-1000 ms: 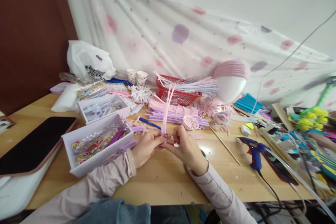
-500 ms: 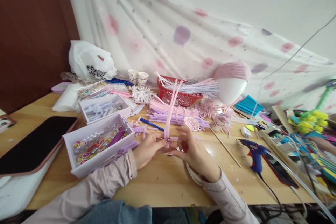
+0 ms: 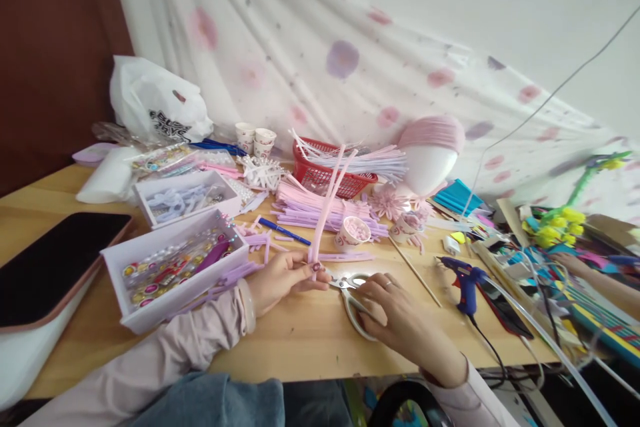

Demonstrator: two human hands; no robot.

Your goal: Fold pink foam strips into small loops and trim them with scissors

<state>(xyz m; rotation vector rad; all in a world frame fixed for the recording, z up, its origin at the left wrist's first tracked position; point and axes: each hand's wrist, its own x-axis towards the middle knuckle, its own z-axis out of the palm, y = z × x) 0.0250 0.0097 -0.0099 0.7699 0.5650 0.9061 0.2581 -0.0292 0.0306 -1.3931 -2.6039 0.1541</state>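
Observation:
Pinched between the thumb and fingers of my left hand (image 3: 281, 281) are pink pipe cleaners (image 3: 327, 213), their long ends standing up and leaning slightly right. My right hand (image 3: 403, 320) has its fingers curled about the pale handles of a pair of scissors (image 3: 344, 284) low over the tabletop. The scissor blades point left toward my left fingertips, where their tips are hard to make out. Just behind the scissors stands a paper cup (image 3: 353, 235) with small pink pieces in it.
Left of my hands is a white box (image 3: 175, 273) of beads. Behind lie bundled pink and purple pipe cleaners (image 3: 325, 207), a red basket (image 3: 320, 177) and a foam head (image 3: 430, 163). A blue glue gun (image 3: 466, 280) stands at right; another person's arm (image 3: 595, 280) reaches in beyond.
My right hand has left the pink pipe cleaners, moved right and down, and taken hold of the scissors, previously mostly hidden beneath it. My left hand keeps its pinch. The view has shifted slightly.

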